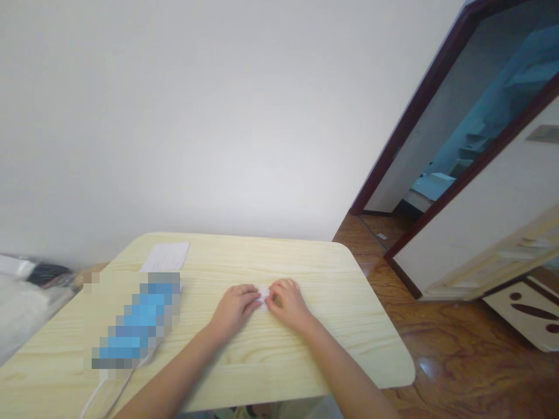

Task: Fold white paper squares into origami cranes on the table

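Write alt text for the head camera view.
A left hand and a right hand meet with their fingers on a small white piece, on a light wood-grain table. A sheet of paper and a pixelated blue object lie to the left; a brown wooden floor lies to the right.

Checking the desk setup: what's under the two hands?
A small white piece, probably folded paper, lies on the pale wood table between the left hand and right hand. Their fingers cover most of it, hiding its shape.
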`<state>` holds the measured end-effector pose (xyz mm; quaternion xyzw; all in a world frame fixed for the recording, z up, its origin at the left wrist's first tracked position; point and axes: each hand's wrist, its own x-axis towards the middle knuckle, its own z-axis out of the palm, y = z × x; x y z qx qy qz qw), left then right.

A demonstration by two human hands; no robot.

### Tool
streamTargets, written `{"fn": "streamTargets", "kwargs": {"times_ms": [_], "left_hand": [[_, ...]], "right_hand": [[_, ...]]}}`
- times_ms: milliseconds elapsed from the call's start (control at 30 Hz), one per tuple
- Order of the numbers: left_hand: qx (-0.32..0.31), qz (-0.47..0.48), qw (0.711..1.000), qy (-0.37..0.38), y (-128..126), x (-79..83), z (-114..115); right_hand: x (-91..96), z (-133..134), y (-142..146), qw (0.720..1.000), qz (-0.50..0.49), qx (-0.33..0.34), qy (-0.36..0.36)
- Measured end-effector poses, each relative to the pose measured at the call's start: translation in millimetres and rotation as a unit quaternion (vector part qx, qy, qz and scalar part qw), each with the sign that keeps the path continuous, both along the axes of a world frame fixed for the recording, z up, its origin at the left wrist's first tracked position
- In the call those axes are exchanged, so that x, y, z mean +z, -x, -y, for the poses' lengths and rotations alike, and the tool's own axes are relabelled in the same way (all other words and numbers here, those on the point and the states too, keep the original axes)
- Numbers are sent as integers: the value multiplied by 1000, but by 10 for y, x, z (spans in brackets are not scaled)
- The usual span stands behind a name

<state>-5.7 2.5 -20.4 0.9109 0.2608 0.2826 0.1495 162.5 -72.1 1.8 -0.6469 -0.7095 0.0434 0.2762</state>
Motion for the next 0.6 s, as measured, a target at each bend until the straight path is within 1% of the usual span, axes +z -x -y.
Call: {"fn": "streamTargets", "kwargs": {"times_ms": [200, 333, 500, 600], "left_hand": [[-4, -7, 1000, 15, -6, 12, -17], [-12, -7, 999, 30, -14, 8, -37], [-3, 6, 999, 47, -24, 42, -27], [-1, 6, 999, 43, -28, 55, -20]], "right_hand": [[8, 28, -2, 1000, -10, 1, -4], [2, 24, -2, 1000, 1, 12, 6], [-23, 19, -6, 1000, -4, 10, 6], [-29, 24, -2, 1000, -4, 8, 1]]}}
